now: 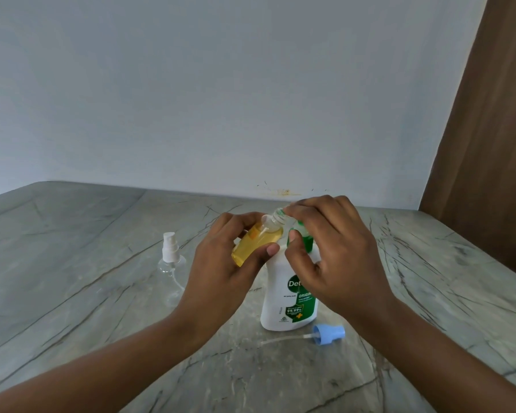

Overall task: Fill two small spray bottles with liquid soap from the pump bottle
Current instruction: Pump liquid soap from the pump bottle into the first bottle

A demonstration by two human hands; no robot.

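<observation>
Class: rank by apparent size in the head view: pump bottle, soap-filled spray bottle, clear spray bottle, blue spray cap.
1. pump bottle
2. soap-filled spray bottle and clear spray bottle look alike; left hand hides part of the first
3. blue spray cap

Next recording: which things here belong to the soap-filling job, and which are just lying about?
Job: left hand, small bottle of yellow liquid, right hand, pump bottle, blue spray cap, clear spray bottle.
Not part of it: table, brown curtain, stain on wall.
</observation>
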